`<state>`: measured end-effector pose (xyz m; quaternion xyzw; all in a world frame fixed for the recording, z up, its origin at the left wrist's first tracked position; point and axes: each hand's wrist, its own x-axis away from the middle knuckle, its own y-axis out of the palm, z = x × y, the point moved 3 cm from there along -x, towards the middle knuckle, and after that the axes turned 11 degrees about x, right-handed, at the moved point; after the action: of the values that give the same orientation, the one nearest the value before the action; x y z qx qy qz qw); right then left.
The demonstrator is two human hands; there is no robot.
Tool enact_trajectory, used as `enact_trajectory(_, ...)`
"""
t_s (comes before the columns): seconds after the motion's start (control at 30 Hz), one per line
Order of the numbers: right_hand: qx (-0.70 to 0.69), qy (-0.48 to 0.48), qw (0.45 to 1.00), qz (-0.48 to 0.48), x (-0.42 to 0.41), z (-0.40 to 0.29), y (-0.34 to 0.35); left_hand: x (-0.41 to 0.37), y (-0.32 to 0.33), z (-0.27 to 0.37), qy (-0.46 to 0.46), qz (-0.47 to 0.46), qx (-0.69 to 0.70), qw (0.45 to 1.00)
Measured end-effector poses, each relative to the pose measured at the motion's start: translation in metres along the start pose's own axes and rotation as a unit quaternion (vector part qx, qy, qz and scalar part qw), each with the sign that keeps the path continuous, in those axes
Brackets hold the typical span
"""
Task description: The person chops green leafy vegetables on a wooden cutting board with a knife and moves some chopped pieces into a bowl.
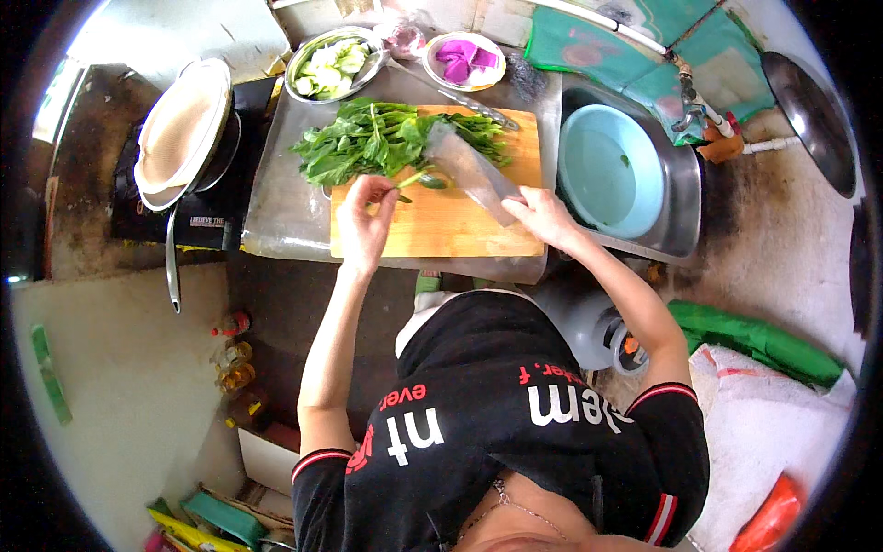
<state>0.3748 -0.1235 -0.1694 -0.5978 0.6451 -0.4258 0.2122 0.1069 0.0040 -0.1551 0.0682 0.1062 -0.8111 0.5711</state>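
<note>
A wooden cutting board point(441, 231) lies before me on the metal counter point(276, 214). Leafy greens point(359, 141) are heaped across its far half and spill past its left edge. My left hand point(370, 221) pinches a small green stem point(412, 179) above the board's left side. In my right hand point(541, 215) is a cleaver point(472, 172), its broad blade slanting away to the upper left with its far end over the greens. Beside the blade, near the stem, is a small dark green piece point(433, 181).
At the back stand a metal bowl of pale green slices point(334, 69) and a bowl of purple pieces point(462, 61). A slotted metal utensil point(476, 110) reaches over the board's far edge. Right: a blue basin of water point(610, 172) in the sink point(683, 200). Left: a covered pan point(186, 131) on the stove.
</note>
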Motion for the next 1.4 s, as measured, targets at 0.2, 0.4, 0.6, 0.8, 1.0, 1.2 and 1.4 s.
enact_trajectory(0.2,0.121,-0.009,0.992,-0.028,0.028,-0.021,-0.027,0.046,0.032,-0.054,0.059,-0.047,-0.237,0.969)
enact_trajectory(0.4,0.185,-0.085,0.978,-0.037,0.061,-0.036,-0.03,0.056,0.037,-0.06,0.108,0.004,-0.211,0.972)
enact_trajectory(0.6,0.236,-0.113,0.962,-0.078,0.056,-0.039,-0.024,0.056,0.035,-0.064,0.095,0.006,-0.213,0.972)
enact_trajectory(0.8,0.292,-0.138,0.942,-0.089,0.044,-0.04,-0.029,0.054,0.037,-0.061,0.083,0.021,-0.242,0.966)
enact_trajectory(1.0,0.278,-0.137,0.945,-0.109,0.036,-0.045,-0.034,0.054,0.036,-0.068,0.064,0.022,-0.262,0.963)
enact_trajectory(1.2,0.26,-0.11,0.951,-0.13,0.018,-0.037,-0.01,0.055,0.032,-0.071,0.061,0.024,-0.269,0.961)
enact_trajectory(1.4,0.178,-0.084,0.98,-0.009,0.003,-0.01,-0.013,0.036,0.051,-0.07,0.059,-0.017,-0.256,0.965)
